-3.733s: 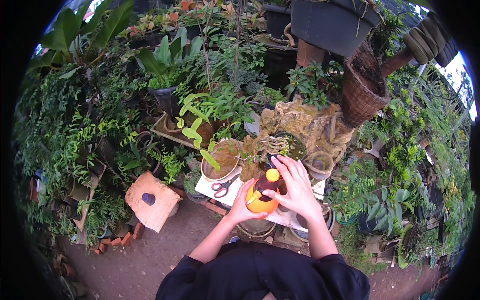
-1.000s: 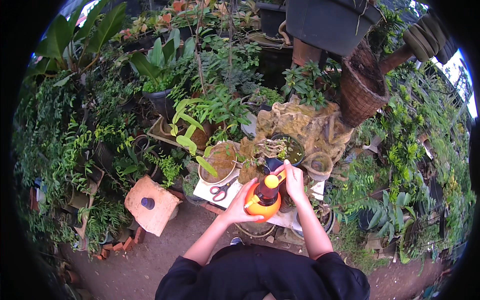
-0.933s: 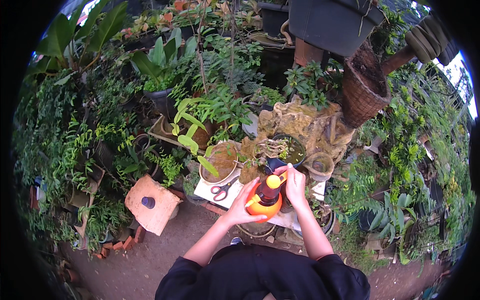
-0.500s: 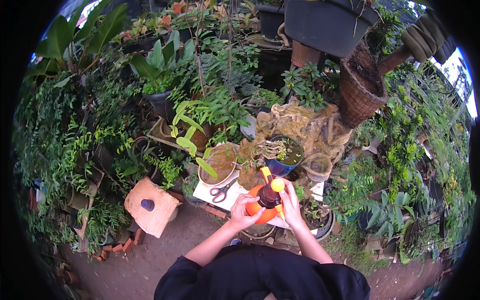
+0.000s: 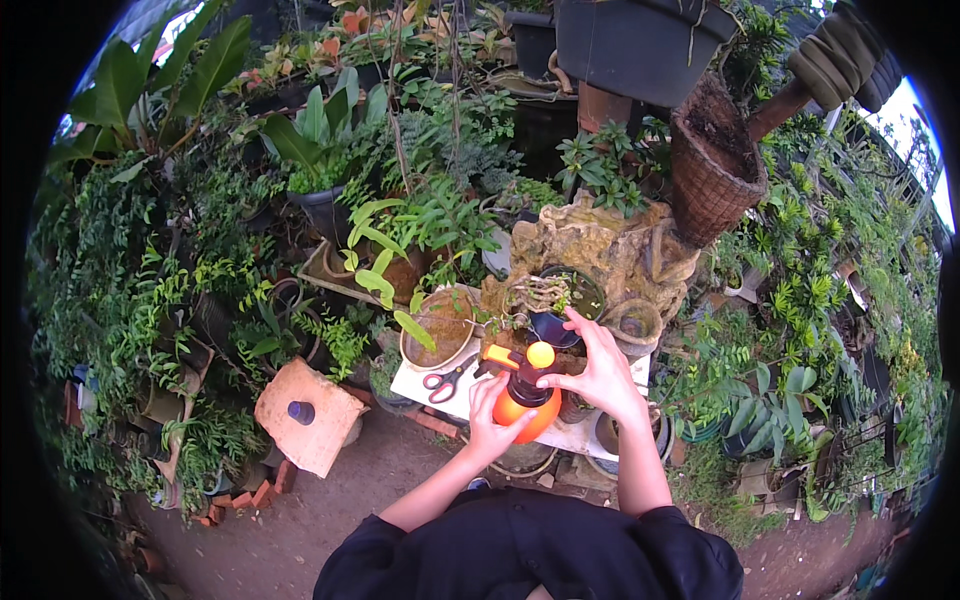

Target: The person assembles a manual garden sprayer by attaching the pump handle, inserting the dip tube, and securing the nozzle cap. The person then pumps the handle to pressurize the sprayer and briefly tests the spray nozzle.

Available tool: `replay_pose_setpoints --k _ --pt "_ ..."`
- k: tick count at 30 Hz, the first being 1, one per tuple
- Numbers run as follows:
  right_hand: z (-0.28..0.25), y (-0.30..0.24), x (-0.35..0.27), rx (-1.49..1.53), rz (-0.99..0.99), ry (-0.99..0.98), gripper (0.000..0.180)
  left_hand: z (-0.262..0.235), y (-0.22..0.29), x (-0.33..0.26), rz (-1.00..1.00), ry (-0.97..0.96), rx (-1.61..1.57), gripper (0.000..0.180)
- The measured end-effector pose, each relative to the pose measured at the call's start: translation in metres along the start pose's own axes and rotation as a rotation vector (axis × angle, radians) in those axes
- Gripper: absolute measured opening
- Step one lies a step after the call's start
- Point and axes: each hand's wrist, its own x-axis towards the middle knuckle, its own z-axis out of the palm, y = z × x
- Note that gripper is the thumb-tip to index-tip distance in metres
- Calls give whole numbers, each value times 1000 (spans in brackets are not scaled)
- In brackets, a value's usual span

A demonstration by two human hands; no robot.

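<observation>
An orange pump spray bottle (image 5: pixel 522 415) with a dark collar, a yellow knob and a yellow-orange nozzle is upright in front of me. My left hand (image 5: pixel 490 420) is closed round its left side, thumb across the front. At the right of the collar, my right hand (image 5: pixel 605 375) has its fingers apart, the thumb reaching to the collar and the index finger stretched forward. Whether that thumb presses on it I cannot tell. Scissors (image 5: pixel 442 384) with dark and red handles lie on the white board (image 5: pixel 412 382), left of the bottle.
Behind the bottle stands a dark blue pot (image 5: pixel 553 330) holding a small twisted plant, against a brown rock-like piece (image 5: pixel 600 250). A round soil-filled pot (image 5: pixel 440 325) is on the left. A wooden slab (image 5: pixel 310 420) bears a dark cap-like object (image 5: pixel 300 411).
The nozzle has swung from pointing away to pointing left. My right hand has spread its fingers and shifted right and up from the bottle's side.
</observation>
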Motion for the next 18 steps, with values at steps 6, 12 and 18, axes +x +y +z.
replay_pose_setpoints --k 6,12,18 --pt "-2 11 -19 -8 29 188 50 -26 3 -2 112 254 15 66" --pt "36 -8 -37 37 -30 277 20 -32 12 7 -115 150 -273 55" --pt "41 1 -29 322 31 171 41 -44 4 -9 398 -43 -179 39"
